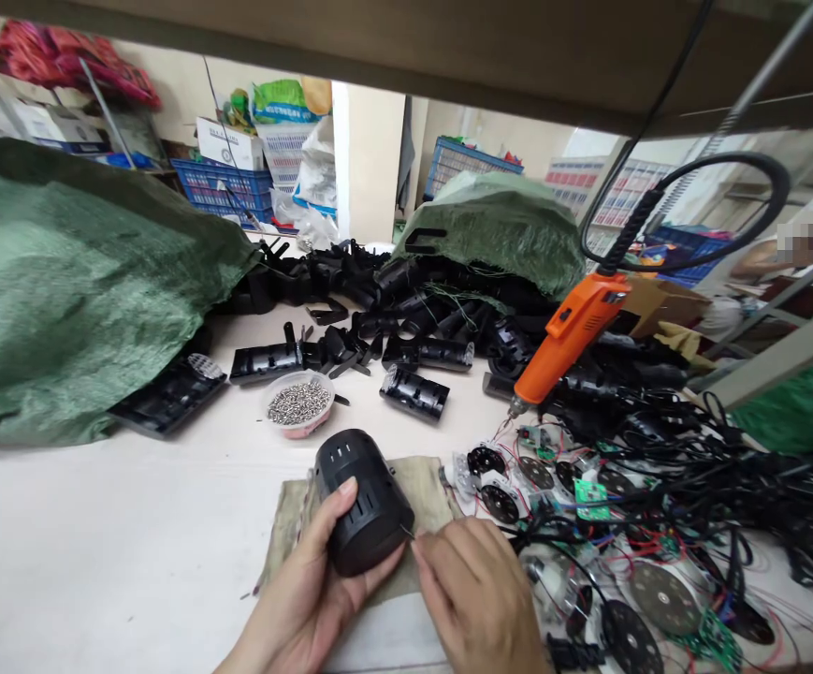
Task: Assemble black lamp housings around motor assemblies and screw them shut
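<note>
My left hand [328, 580] is wrapped round a black cylindrical plastic housing [360, 501] with slots in its side, thumb on top and fingers beneath. The housing is tilted above a folded beige cloth [283, 534]. Close against its lower right edge, my right hand [480, 594] is closed in a pinch. A thin, light sliver shows at those fingertips; what it belongs to is hidden. Just beyond the housing stands a round tub of small screws [299, 404]. An orange electric screwdriver [571, 332] hangs at the right, bit downward.
Black half shells [414, 393] lie beyond the tub, with a heap of black parts behind. Motors, circuit boards [592, 499] and tangled black cables [715, 487] crowd the right side. Green woven sacks [83, 300] flank the table. A shelf [448, 56] overhangs it; another person is at far right.
</note>
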A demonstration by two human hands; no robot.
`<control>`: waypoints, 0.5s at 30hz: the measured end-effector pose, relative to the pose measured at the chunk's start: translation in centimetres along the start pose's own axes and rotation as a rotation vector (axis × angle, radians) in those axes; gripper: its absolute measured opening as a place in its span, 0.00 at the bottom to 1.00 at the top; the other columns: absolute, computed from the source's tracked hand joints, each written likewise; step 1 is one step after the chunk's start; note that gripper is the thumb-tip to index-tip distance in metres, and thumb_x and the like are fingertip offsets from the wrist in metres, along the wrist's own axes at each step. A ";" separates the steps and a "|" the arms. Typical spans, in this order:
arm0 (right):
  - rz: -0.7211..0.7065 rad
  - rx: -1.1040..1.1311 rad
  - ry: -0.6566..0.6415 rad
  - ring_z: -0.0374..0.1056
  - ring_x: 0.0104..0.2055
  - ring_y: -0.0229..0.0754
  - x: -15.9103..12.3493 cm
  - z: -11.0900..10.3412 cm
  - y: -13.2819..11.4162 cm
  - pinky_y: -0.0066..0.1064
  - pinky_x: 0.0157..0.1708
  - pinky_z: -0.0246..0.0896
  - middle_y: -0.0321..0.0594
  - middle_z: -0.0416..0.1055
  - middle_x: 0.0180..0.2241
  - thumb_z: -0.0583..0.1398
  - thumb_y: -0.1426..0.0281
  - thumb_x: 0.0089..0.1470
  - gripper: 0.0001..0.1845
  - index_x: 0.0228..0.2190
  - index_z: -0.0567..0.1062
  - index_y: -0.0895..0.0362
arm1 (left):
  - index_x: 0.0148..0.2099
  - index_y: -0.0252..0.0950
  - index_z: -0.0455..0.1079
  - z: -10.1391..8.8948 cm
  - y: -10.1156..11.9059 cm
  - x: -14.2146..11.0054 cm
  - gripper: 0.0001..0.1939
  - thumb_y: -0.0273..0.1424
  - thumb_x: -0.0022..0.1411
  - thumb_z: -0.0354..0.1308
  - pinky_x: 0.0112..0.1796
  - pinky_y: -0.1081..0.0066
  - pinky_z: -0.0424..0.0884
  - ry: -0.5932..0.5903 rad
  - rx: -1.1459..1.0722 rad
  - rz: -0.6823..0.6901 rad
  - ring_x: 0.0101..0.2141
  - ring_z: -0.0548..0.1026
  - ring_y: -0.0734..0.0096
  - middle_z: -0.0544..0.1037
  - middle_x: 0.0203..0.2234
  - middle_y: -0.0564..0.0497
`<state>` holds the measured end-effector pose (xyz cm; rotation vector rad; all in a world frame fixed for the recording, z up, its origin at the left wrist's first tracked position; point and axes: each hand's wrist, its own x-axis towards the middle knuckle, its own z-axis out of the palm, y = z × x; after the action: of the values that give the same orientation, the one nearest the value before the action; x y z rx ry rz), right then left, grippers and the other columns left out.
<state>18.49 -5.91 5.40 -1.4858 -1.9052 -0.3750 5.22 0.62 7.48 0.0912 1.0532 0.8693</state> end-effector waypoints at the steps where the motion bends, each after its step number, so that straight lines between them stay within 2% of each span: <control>1: -0.003 0.013 -0.030 0.59 0.26 0.40 -0.1 -0.1 0.1 0.31 0.29 0.51 0.36 0.64 0.22 0.50 0.76 0.59 0.11 0.28 0.68 0.56 | 0.43 0.31 0.69 -0.1 -0.1 0.1 0.08 0.26 0.60 0.57 0.34 0.58 0.78 0.000 0.009 0.011 0.32 0.80 0.61 0.81 0.34 0.40; 4: 0.086 0.148 -0.175 0.63 0.29 0.40 -0.9 -0.1 0.4 0.30 0.30 0.54 0.36 0.68 0.26 0.50 0.73 0.61 0.09 0.31 0.69 0.54 | 0.45 0.32 0.68 -1.0 -0.5 0.5 0.14 0.28 0.56 0.60 0.40 0.58 0.76 -0.052 0.095 0.118 0.36 0.79 0.60 0.80 0.36 0.43; 6: 0.227 0.295 -0.227 0.66 0.33 0.39 -1.6 -0.1 0.6 0.29 0.32 0.58 0.36 0.69 0.30 0.52 0.69 0.61 0.07 0.34 0.69 0.53 | 0.50 0.35 0.65 -1.9 -0.9 0.9 0.24 0.33 0.50 0.65 0.45 0.56 0.73 -0.139 0.243 0.292 0.42 0.77 0.56 0.79 0.40 0.44; 8: 0.388 0.432 -0.194 0.68 0.37 0.40 -2.0 0.0 0.9 0.28 0.36 0.61 0.37 0.70 0.35 0.52 0.65 0.61 0.08 0.40 0.69 0.51 | 0.54 0.37 0.62 -2.9 -1.4 1.2 0.36 0.38 0.43 0.69 0.51 0.53 0.67 -0.171 0.452 0.525 0.49 0.73 0.48 0.77 0.46 0.44; 10: 0.517 0.554 -0.144 0.68 0.43 0.41 -1.9 0.0 1.3 0.30 0.42 0.63 0.40 0.70 0.42 0.53 0.61 0.60 0.14 0.46 0.67 0.50 | 0.58 0.37 0.59 -3.7 -1.9 1.4 0.45 0.41 0.38 0.70 0.57 0.50 0.58 -0.140 0.635 0.701 0.55 0.66 0.43 0.72 0.52 0.41; 12: 0.587 0.716 -0.186 0.65 0.52 0.43 -1.0 -0.1 1.7 0.33 0.49 0.61 0.44 0.66 0.52 0.55 0.58 0.58 0.23 0.53 0.63 0.50 | 0.61 0.37 0.56 -4.2 -2.5 1.4 0.50 0.46 0.37 0.70 0.59 0.51 0.54 -0.156 0.720 0.753 0.59 0.60 0.42 0.68 0.56 0.40; 15: 0.685 1.051 -0.333 0.58 0.60 0.47 1.2 -0.1 1.3 0.37 0.57 0.55 0.47 0.60 0.59 0.61 0.52 0.50 0.40 0.59 0.56 0.52 | 0.64 0.40 0.52 -4.5 -3.3 1.2 0.55 0.53 0.38 0.68 0.58 0.54 0.57 -0.295 0.670 0.702 0.60 0.58 0.45 0.64 0.60 0.43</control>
<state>19.60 -4.72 6.05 -1.3249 -1.2780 1.0742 3.80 -2.30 2.79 1.1728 0.9988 1.0428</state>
